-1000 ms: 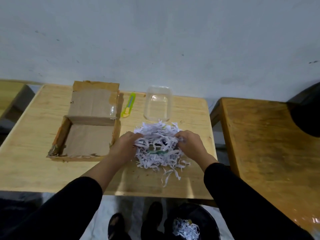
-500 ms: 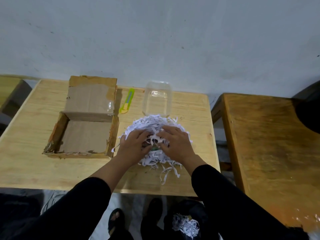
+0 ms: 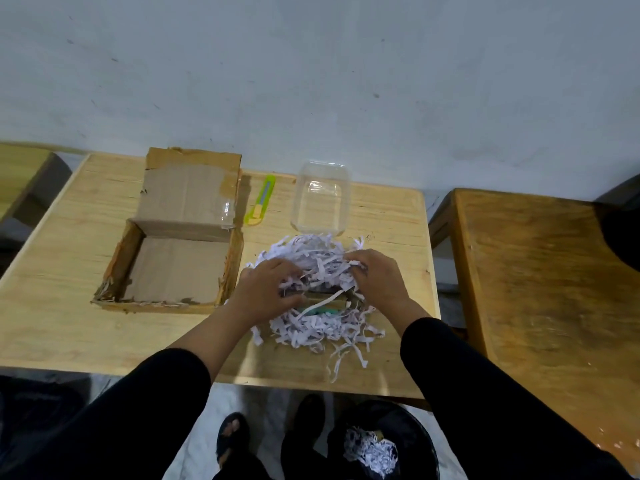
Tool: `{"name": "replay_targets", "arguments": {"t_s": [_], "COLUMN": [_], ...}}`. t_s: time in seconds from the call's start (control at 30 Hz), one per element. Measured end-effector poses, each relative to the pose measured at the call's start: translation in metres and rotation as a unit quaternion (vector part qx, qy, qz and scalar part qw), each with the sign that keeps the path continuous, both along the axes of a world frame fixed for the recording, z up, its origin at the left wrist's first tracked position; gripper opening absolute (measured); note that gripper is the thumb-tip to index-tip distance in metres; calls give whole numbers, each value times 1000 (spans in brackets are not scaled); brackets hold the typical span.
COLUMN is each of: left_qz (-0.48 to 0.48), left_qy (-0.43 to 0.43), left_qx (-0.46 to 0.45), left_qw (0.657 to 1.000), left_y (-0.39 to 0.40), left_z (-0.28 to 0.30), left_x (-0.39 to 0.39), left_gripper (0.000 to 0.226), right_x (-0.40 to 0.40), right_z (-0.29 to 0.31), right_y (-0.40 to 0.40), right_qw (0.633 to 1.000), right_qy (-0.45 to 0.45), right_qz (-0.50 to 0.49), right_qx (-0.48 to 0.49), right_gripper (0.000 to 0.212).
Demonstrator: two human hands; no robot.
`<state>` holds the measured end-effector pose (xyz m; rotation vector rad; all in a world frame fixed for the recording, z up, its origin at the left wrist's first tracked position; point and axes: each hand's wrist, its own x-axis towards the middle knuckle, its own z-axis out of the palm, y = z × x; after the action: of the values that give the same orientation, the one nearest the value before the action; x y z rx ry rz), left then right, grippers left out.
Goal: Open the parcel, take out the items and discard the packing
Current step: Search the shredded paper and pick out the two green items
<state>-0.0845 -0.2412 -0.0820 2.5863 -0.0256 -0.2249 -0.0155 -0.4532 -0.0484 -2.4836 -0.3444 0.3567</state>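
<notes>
Matt cardboard box [image 3: 180, 268], clear glossy plastic tub [image 3: 321, 199].

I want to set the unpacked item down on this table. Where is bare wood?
Bare table lies left of the cardboard box, and along the near edge in front of it. It is crowded where both hands work in the shredded paper, with the utility knife and clear container behind.

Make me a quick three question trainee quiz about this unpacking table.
1. True or false: the cardboard box still has shredded paper inside.
2. What lies between the box flap and the clear plastic container? A) scissors B) green utility knife C) tape roll
3. Where has some shredded paper already been discarded?

Key:
1. False; it looks empty.
2. B, the green utility knife.
3. In the black bin on the floor.
</notes>
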Motion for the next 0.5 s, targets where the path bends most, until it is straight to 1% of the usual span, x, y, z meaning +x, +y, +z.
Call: {"name": "replay_targets", "arguments": {"t_s": [0.07, 0.1, 0.17, 0.23, 0.27, 0.33, 0.4, 0.43, 0.47, 0.5], "left_qz": [20, 19, 3, -27, -40, -49, -28, -11, 3, 8], "left_qy": [-96, -142, -214, -245, -238, -190, -109, -54, 3, 35], "left_qx": [-45, -45, -11, 28, 40, 65, 80, 73, 57, 47], "left_qw": [994, 989, 977, 969, 970, 978, 991, 996, 998, 998], "left_y": [-1, -4, -12, -21, -26, -30, -28, -25, -22, -21], "left_z": [2, 3, 6, 9, 8, 3, -3, -4, -5, -7], "left_x": [2, 2, 2, 2, 3, 4, 6, 6, 7, 8], "left_gripper": [47, 40, 25, 17, 17, 29, 47, 52, 52, 51], "right_x": [3, 3, 1, -4, -7, -11, -11, -10, -9, -8], "right_z": [0, 2, 10, 14, 15, 8, -3, -6, -9, -9], "right_y": [1, 3, 7, 12, 16, 18, 13, 9, 4, 0], "right_qw": [998, 995, 981, 967, 963, 968, 982, 988, 993, 995], "right_qy": [-46, -87, -175, -219, -220, -185, -127, -93, -47, -3], "right_qz": [15, 27, 66, 124, 151, 160, 117, 94, 82, 82], "right_qx": [-28, -45, -59, -46, -46, -58, -73, -74, -68, -55], "right_gripper": [32, 35, 40, 40, 38, 33, 32, 34, 36, 38]}}
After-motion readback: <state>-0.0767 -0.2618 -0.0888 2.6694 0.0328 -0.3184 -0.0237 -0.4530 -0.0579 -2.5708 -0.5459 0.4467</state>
